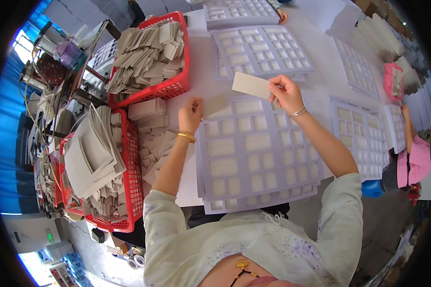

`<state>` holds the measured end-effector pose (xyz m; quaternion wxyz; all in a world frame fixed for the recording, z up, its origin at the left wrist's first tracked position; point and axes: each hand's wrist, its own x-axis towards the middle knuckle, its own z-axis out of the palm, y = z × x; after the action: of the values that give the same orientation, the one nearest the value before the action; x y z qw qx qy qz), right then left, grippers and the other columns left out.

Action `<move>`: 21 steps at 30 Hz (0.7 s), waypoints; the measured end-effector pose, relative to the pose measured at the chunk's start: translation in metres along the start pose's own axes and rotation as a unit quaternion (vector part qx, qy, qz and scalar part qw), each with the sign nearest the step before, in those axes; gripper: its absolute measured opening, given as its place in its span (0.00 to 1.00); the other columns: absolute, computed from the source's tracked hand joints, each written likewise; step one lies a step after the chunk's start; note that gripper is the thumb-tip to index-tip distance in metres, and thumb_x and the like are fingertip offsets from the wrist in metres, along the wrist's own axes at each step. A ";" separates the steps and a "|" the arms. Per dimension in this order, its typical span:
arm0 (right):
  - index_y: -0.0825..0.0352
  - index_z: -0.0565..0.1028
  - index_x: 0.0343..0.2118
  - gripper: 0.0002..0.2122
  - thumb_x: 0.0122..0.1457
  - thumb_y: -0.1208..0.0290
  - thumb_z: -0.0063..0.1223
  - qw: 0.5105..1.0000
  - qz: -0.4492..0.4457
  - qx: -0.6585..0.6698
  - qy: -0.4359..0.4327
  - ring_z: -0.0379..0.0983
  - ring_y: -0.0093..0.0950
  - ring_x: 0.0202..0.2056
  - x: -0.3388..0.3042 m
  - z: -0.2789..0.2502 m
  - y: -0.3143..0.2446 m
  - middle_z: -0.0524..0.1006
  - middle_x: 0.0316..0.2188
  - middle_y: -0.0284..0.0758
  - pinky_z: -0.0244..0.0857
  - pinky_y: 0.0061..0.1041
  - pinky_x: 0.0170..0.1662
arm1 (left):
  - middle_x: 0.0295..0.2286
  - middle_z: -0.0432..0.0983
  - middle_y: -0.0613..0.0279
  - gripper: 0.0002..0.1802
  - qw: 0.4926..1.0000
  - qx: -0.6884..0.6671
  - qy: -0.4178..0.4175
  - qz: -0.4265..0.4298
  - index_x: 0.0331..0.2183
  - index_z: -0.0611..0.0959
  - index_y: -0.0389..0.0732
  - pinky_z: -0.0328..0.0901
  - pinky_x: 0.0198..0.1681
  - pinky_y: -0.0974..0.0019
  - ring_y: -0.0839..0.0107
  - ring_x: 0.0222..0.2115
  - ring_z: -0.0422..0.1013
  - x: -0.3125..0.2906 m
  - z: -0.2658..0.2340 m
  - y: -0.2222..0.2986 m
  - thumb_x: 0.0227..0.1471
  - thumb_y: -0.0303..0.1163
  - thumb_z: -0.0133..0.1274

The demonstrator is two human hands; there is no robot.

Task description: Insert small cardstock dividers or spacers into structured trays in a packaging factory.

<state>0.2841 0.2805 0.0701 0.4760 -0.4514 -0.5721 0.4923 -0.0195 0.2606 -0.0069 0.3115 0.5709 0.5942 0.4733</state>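
Observation:
In my right hand (285, 95) a pale rectangular cardboard piece (250, 85) is pinched by one end, held above the top edge of a white sheet with rectangular openings (244, 160). My left hand (190, 114) has its fingers closed at the edge of a greyer cardboard piece (216, 106), near the sheet's upper left corner. This sheet lies on top of a slightly offset stack right in front of me. Pale cardboard shows inside its openings. Loose small cardboard pieces (153, 155) are heaped on the table beside my left forearm.
Two red plastic baskets, a far one (186, 71) and a near one (135, 184), hold heaped cardboard pieces at the left. More window-cut sheets (263, 48) lie beyond and to the right (359, 134). A co-worker's hand (283, 17) shows at the far edge, another person's pink sleeve (415, 160) at right.

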 end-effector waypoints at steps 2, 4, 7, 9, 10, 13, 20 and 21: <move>0.68 0.71 0.35 0.05 0.58 0.74 0.51 0.999 0.040 -0.030 0.007 0.70 0.15 0.20 -0.001 -0.008 0.011 0.75 0.27 0.31 0.55 0.13 0.15 | 0.17 0.72 0.63 0.05 0.999 0.027 -0.031 -0.014 0.33 0.79 0.37 0.62 0.15 0.74 0.79 0.14 0.67 0.007 -0.002 -0.011 0.51 0.24 0.52; 0.68 0.71 0.36 0.05 0.58 0.74 0.51 0.998 0.047 -0.039 0.003 0.70 0.14 0.20 -0.002 -0.012 0.016 0.75 0.27 0.31 0.55 0.13 0.15 | 0.17 0.72 0.62 0.06 0.996 0.054 -0.061 -0.028 0.34 0.79 0.38 0.63 0.15 0.73 0.78 0.14 0.68 0.014 -0.006 -0.017 0.50 0.23 0.52; 0.68 0.71 0.36 0.06 0.57 0.75 0.51 0.997 0.074 -0.038 0.001 0.69 0.15 0.19 0.007 -0.015 0.037 0.74 0.27 0.30 0.56 0.14 0.15 | 0.18 0.73 0.63 0.06 0.987 0.077 -0.130 -0.061 0.33 0.79 0.36 0.65 0.16 0.73 0.79 0.15 0.69 0.029 -0.010 -0.031 0.50 0.23 0.51; 0.69 0.71 0.36 0.06 0.56 0.76 0.51 0.997 0.073 -0.032 0.006 0.68 0.15 0.18 0.009 -0.015 0.044 0.74 0.26 0.30 0.56 0.14 0.15 | 0.20 0.73 0.63 0.06 0.986 -0.003 -0.137 -0.096 0.33 0.79 0.35 0.67 0.17 0.73 0.79 0.16 0.69 0.034 -0.013 -0.039 0.50 0.23 0.51; 0.69 0.71 0.36 0.06 0.56 0.76 0.51 0.996 0.077 -0.039 0.008 0.68 0.15 0.18 0.009 -0.015 0.047 0.74 0.26 0.30 0.56 0.15 0.14 | 0.20 0.73 0.63 0.06 0.986 -0.004 -0.136 -0.096 0.33 0.79 0.35 0.67 0.17 0.73 0.79 0.16 0.69 0.034 -0.012 -0.043 0.50 0.23 0.51; 0.69 0.72 0.36 0.06 0.56 0.76 0.51 0.995 0.087 -0.054 0.006 0.67 0.14 0.18 0.014 -0.016 0.061 0.74 0.25 0.30 0.57 0.15 0.14 | 0.20 0.73 0.64 0.07 0.981 -0.060 -0.145 -0.117 0.34 0.79 0.35 0.69 0.18 0.73 0.80 0.17 0.70 0.034 -0.011 -0.047 0.50 0.23 0.50; 0.68 0.73 0.36 0.06 0.56 0.77 0.50 0.991 0.105 -0.089 -0.007 0.67 0.14 0.18 0.021 -0.008 0.068 0.73 0.23 0.29 0.59 0.15 0.14 | 0.22 0.75 0.62 0.06 0.985 0.086 -0.135 -0.058 0.32 0.80 0.36 0.67 0.18 0.72 0.77 0.19 0.71 0.024 0.006 -0.028 0.48 0.25 0.53; 0.68 0.73 0.36 0.06 0.56 0.77 0.50 0.990 0.105 -0.089 -0.008 0.67 0.14 0.18 0.022 -0.008 0.069 0.73 0.23 0.29 0.59 0.15 0.14 | 0.22 0.76 0.59 0.06 0.984 0.109 -0.131 -0.047 0.31 0.80 0.37 0.68 0.20 0.71 0.75 0.20 0.73 0.024 0.006 -0.026 0.47 0.26 0.55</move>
<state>0.2921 0.3102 0.0039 0.3747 -0.5456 -0.5666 0.4908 -0.0276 0.2875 -0.0293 0.3444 0.6301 0.6226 0.3110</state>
